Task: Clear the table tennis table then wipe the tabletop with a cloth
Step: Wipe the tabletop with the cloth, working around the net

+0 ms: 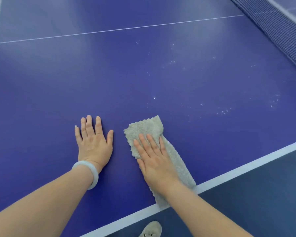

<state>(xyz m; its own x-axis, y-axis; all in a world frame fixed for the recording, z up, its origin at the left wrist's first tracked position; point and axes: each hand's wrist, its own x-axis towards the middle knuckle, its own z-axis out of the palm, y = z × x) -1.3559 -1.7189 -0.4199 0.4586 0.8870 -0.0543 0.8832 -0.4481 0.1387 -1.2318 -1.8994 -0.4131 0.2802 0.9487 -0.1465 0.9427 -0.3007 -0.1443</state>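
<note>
A beige fluffy cloth (144, 130) lies folded on the blue table tennis tabletop (109, 79), reaching back to the white edge line near me. My right hand (155, 158) presses flat on the cloth with straight fingers. To its left, my left hand (93, 140) rests flat on the bare tabletop, fingers spread, a pale bangle on its wrist. White specks and smudges (224, 111) dot the surface to the right and beyond the cloth.
The net (273, 28) runs along the upper right. A thin white centre line (120, 29) crosses the far tabletop. The white-edged table border (246, 168) runs diagonally at lower right, with dark floor and a beige shoe (151, 229) below it.
</note>
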